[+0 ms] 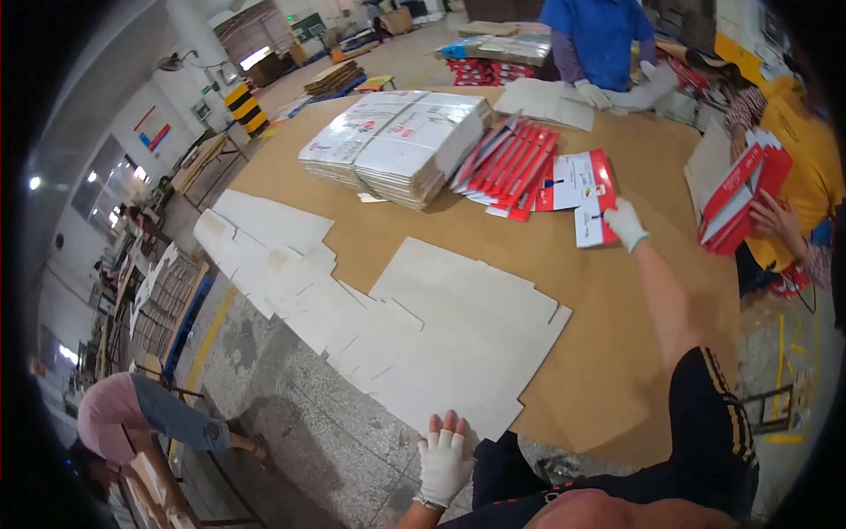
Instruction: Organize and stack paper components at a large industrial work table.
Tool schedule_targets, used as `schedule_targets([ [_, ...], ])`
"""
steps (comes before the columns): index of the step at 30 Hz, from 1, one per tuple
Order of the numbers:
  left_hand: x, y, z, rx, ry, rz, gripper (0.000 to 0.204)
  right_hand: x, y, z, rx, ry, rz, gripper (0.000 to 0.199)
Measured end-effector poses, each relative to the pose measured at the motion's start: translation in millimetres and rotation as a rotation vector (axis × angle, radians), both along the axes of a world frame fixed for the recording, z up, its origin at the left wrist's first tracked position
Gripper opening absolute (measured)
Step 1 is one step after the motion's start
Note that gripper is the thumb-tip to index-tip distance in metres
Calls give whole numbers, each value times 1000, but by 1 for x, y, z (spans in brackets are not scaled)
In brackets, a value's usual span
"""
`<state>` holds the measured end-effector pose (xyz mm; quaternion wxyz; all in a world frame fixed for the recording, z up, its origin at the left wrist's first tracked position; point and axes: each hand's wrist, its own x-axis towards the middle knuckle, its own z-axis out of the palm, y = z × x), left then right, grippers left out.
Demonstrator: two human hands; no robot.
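My left hand [445, 467], in a white glove with bare fingertips, lies with its fingers stretched out at the near edge of a flat white die-cut cardboard sheet [458, 309]. Reaching far right, my gloved right hand [626, 225] has its fingers closed at the edge of a red and white printed cardboard piece [577, 189]. That piece lies next to a fanned pile of red folded cartons [515, 163]. More white die-cut sheets [273, 256] overlap toward the far left of the table.
A strapped stack of white cardboard [397, 141] stands on the brown table [634, 379]. Across it, a person in blue [599, 40] works with gloved hands. At right, a person in yellow [797, 159] holds a red carton [745, 194]. Someone bends over at lower left [145, 414].
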<state>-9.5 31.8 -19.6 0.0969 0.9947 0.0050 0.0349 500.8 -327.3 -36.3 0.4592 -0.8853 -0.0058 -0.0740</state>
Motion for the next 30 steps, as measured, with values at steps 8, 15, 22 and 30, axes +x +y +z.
schedule_targets([
  [8,-11,9,60,6,-376,140,46,-259,194,104,11,-101,1216,66],
  [15,5,-2,39,-390,-739,519,99,-354,221,131,-312,-838,1078,10],
  [22,1,5,17,74,-493,155,104,-430,54,127,-336,-580,753,19],
  [30,39,-76,31,177,-142,-623,58,-521,-94,83,-39,-88,404,24],
])
